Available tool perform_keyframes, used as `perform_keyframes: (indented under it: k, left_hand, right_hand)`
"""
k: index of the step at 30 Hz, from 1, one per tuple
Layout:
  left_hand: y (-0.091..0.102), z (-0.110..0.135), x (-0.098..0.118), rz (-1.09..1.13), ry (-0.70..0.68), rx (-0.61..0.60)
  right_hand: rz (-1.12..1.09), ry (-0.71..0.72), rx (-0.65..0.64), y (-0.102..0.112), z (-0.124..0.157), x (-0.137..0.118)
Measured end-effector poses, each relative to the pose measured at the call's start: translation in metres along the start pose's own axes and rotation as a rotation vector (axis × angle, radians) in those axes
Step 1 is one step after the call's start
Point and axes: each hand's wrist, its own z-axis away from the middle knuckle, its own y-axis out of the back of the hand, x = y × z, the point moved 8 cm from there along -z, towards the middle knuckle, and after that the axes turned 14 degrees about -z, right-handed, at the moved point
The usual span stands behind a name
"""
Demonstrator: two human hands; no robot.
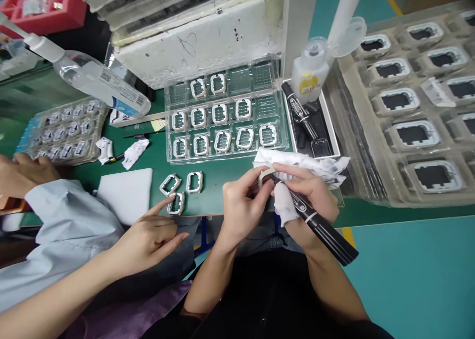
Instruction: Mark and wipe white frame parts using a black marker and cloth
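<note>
My left hand (243, 205) pinches a small light-coloured watch-case-like frame (265, 173), partly hidden by the fingers. My right hand (313, 193) is closed around a black marker pen (322, 227), its tip against or very near the frame; I cannot tell which. A white cloth piece (285, 203) is also held under the right fingers. Behind my hands lies a crumpled, stained white cloth (304, 161). Farther back, a clear plastic tray (226, 156) carries several similar frames in its pockets.
A co-worker's hand (152, 237) points at one of three loose frames (176, 204); another person's hand (31, 173) is at far left. A white box (334, 136) holds a second marker (300, 111) and a bottle (309, 76). Stacked trays (401, 170) stand right, a spray bottle (100, 84) left.
</note>
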Motion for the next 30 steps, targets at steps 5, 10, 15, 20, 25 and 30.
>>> perform_keyframes:
  k: [5, 10, 15, 20, 25, 30]
  left_hand:
    - [0.002, 0.002, 0.0, -0.05, -0.029, -0.002]
    - [-0.007, 0.0, 0.011, -0.104, -0.103, 0.015]
    - [0.062, 0.028, 0.009, -0.181, -0.267, 0.102]
    - [0.159, 0.042, -0.015, -0.436, -0.489, -0.376]
    - [0.14, 0.001, 0.009, -0.075, -0.219, -0.178]
    - [0.017, -0.006, 0.014, 0.222, 0.043, -0.083]
  right_hand:
    - [0.024, 0.026, -0.034, -0.001, 0.0, 0.0]
    - [0.003, 0.002, 0.001, 0.001, 0.0, 0.001]
    - [0.025, 0.008, 0.0, 0.0, -0.001, -0.003]
    - [0.033, 0.012, 0.008, 0.001, 0.0, -0.003]
    - [0.007, 0.011, 0.001, 0.002, 0.002, 0.002]
    - [-0.182, -0.12, -0.023, 0.006, 0.005, 0.012]
